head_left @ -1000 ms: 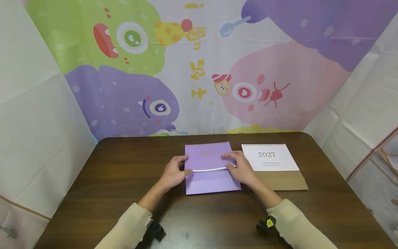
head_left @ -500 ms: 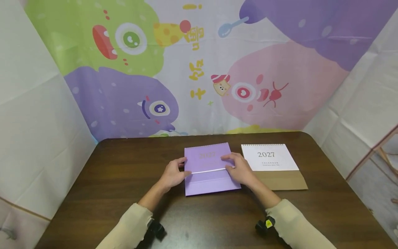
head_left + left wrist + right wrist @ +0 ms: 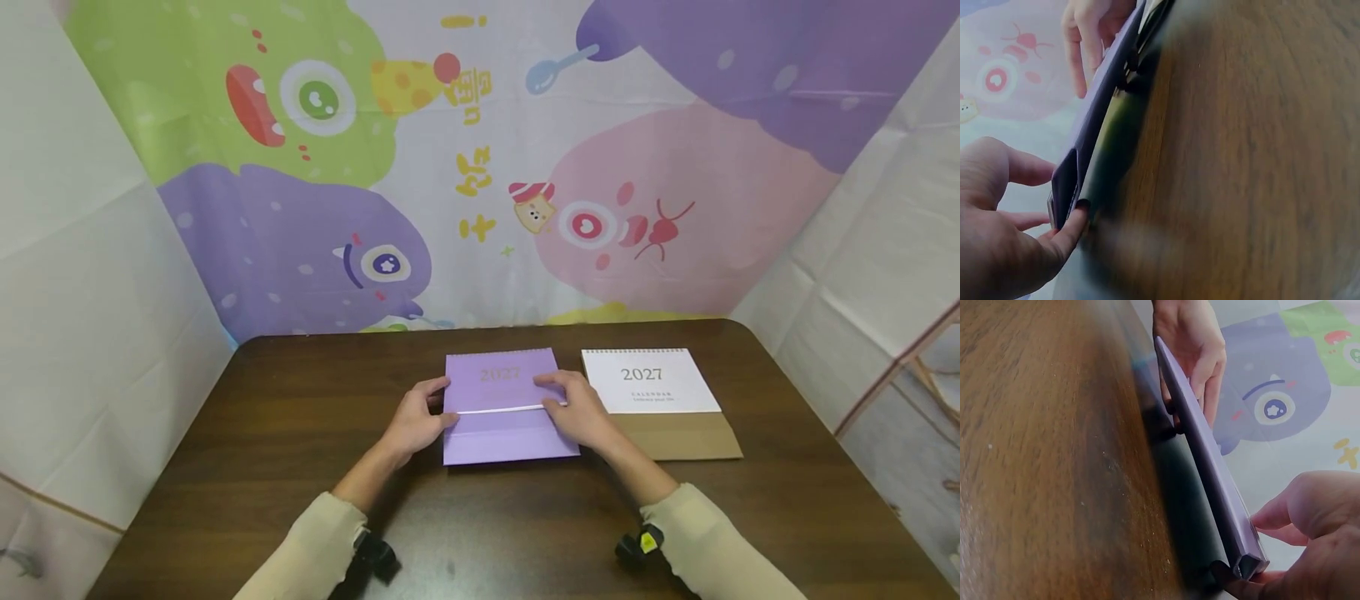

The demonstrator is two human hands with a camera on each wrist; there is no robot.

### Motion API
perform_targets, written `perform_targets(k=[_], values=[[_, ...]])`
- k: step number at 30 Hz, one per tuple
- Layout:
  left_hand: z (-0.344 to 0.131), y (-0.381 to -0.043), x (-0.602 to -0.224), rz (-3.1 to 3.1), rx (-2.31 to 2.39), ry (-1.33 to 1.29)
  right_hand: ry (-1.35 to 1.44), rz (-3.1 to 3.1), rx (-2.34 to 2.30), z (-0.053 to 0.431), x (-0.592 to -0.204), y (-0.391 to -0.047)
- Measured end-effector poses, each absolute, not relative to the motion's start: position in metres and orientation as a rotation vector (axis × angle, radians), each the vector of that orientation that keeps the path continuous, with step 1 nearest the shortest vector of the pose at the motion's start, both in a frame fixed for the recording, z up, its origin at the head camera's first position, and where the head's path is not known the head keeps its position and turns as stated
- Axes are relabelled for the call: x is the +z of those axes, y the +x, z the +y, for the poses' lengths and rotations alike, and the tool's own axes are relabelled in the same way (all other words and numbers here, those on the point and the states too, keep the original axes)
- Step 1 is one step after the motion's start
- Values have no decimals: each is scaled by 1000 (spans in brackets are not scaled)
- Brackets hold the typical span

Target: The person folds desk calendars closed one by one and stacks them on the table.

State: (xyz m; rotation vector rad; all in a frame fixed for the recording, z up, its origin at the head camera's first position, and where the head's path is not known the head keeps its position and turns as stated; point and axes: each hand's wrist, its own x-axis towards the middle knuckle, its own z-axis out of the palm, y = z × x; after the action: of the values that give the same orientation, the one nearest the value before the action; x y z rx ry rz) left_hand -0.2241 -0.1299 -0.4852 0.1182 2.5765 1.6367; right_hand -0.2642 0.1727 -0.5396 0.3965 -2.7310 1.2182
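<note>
A purple desk calendar (image 3: 498, 392) marked 2027 lies near the table's far edge, its spiral binding away from me. Across its middle runs a thin white line of page edges (image 3: 498, 409), with a plain purple flap below. My left hand (image 3: 417, 418) grips its left side, thumb on top. In the left wrist view, a finger of the left hand (image 3: 1007, 231) reaches under the calendar's edge (image 3: 1094, 119). The right side is held by my right hand (image 3: 579, 408), its forefinger lying on the cover. Fingers of the right hand (image 3: 1316, 531) also reach beneath the calendar (image 3: 1210, 462) in the right wrist view.
A white 2027 calendar (image 3: 648, 379) with a brown base flap (image 3: 678, 435) stands just right of the purple one, partly behind my right hand. A dark wooden table (image 3: 300, 450) spreads around them. A cartoon-printed cloth (image 3: 480, 275) hangs behind its far edge.
Both hands have kept their hold. The purple calendar has straightened a little, its front edge now more level. The white page edges look thinner and straighter than a second ago.
</note>
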Motion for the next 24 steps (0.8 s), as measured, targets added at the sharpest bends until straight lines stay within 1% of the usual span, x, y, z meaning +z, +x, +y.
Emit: perform_targets(k=[4, 8, 10, 16, 20, 24], values=[[-126, -224, -484, 2569, 1665, 109, 458, -2678, 1202, 174, -529, -258], [-122, -225, -480, 2597, 1665, 137, 431, -2649, 1220, 177, -519, -256], [-119, -226, -478, 2609, 1670, 159, 374, -2655, 1239, 179, -519, -259], [-109, -227, -475, 2592, 1682, 215, 300, -2698, 1294, 180, -477, -238], [-102, -227, -476, 2574, 1686, 227, 260, -2734, 1314, 183, -463, -229], [-94, -229, -477, 2584, 1687, 259, 244, -2709, 1297, 191, -466, -228]])
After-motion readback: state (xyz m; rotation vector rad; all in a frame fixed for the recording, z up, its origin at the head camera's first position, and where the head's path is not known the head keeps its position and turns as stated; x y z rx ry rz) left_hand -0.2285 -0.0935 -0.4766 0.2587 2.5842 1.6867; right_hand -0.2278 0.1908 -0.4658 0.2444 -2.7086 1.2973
